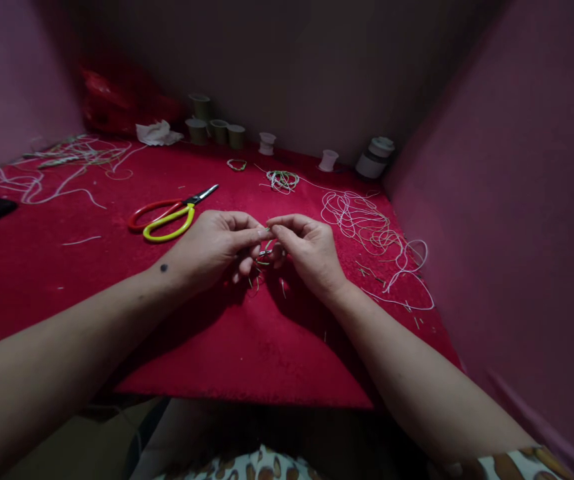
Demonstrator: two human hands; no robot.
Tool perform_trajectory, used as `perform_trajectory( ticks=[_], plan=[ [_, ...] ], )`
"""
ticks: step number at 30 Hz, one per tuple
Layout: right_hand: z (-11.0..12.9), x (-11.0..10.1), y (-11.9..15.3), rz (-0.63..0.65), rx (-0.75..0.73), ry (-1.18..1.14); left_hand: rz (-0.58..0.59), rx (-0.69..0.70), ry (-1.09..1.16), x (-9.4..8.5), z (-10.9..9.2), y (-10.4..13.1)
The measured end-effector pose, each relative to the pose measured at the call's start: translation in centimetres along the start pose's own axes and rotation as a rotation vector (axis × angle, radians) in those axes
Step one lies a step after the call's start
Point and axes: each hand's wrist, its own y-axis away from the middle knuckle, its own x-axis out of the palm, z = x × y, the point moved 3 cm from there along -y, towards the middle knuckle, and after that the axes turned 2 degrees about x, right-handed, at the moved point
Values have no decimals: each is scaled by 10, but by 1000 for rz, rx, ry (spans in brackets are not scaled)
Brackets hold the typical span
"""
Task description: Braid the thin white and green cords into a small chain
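My left hand (pixel 224 243) and my right hand (pixel 309 250) meet over the middle of the red cloth. Both pinch a small green and white braided cord (pixel 265 253), which hangs in a loop below the fingertips. Thin loose ends dangle under it, just above or on the cloth; I cannot tell which. Much of the cord is hidden by the fingers. Left of my left hand lie scissors (pixel 169 220) with one red and one yellow handle, their blades pointing away to the right.
Behind my hands lie a braided ring (pixel 237 165) and a coiled cord bundle (pixel 283 180). Tangled white thread (pixel 361 217) spreads at right, more thread (pixel 74 160) at far left. Spools (pixel 220 132), a white-labelled jar (pixel 375 158) and a red bag (pixel 117 100) line the back. Pink walls flank the table.
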Motion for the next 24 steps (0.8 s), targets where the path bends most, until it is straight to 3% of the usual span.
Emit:
perform_trajectory(
  ticks=[9, 24],
  plan=[
    [-4, 0, 0, -51, -227, 268, -11, 45, -85, -3, 4, -2],
    [-3, 2, 3, -44, -299, 392, 6, -3, 80, 3, 4, -3]
  ],
)
